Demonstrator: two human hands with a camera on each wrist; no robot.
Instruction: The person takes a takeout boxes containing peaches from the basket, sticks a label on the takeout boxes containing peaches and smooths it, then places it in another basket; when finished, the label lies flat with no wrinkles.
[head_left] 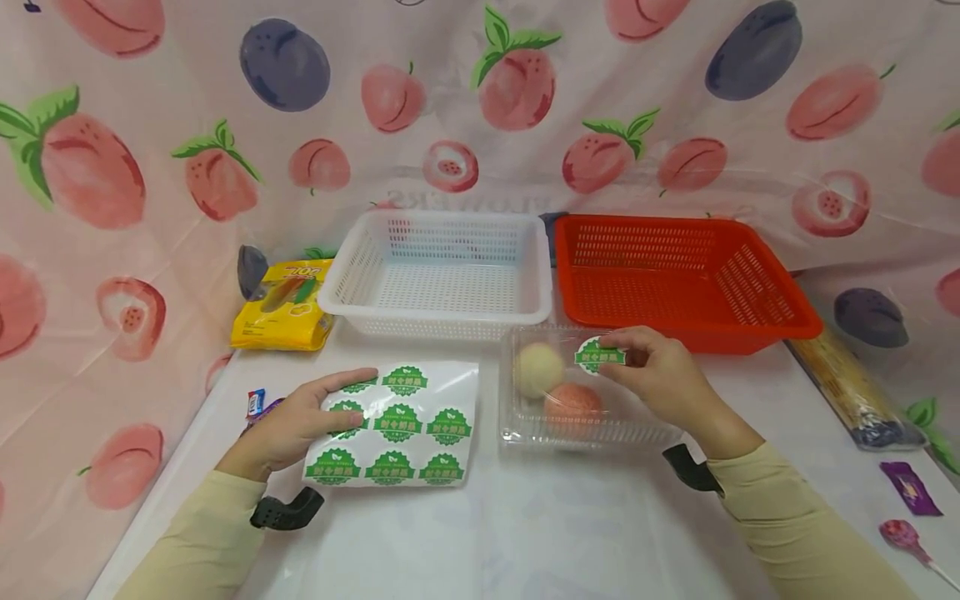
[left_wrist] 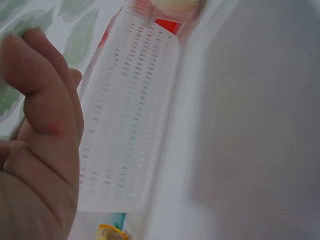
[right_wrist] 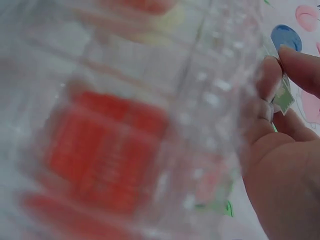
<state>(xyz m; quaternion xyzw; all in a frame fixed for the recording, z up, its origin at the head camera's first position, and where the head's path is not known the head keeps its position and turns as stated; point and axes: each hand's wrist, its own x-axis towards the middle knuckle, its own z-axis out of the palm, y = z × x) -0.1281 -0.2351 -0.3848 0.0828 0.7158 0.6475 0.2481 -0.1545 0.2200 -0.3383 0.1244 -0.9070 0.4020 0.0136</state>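
Note:
My left hand [head_left: 296, 421] grips the left side of a white sheet of green round stickers [head_left: 393, 450], its thumb lying over the face of the sheet. Between thumb and fingers my right hand [head_left: 663, 375] pinches one green-and-white sticker [head_left: 592, 357], at the lid of a clear plastic box [head_left: 517, 435]. Whether the sticker touches the lid I cannot tell. Inside the box are a pale yellow round fruit [head_left: 540, 371] and a pinkish-orange one [head_left: 573, 408]. In the right wrist view the pinched sticker [right_wrist: 284, 97] appears beside the blurred box.
Behind the hands stand a white basket [head_left: 435, 323] and a red basket [head_left: 690, 337]. A yellow bag [head_left: 277, 321] lies at left, with small wrapped sweets [head_left: 256, 403] nearby. A long clear packet [head_left: 855, 392], a purple sweet [head_left: 911, 488] and a lollipop [head_left: 900, 533] lie at right.

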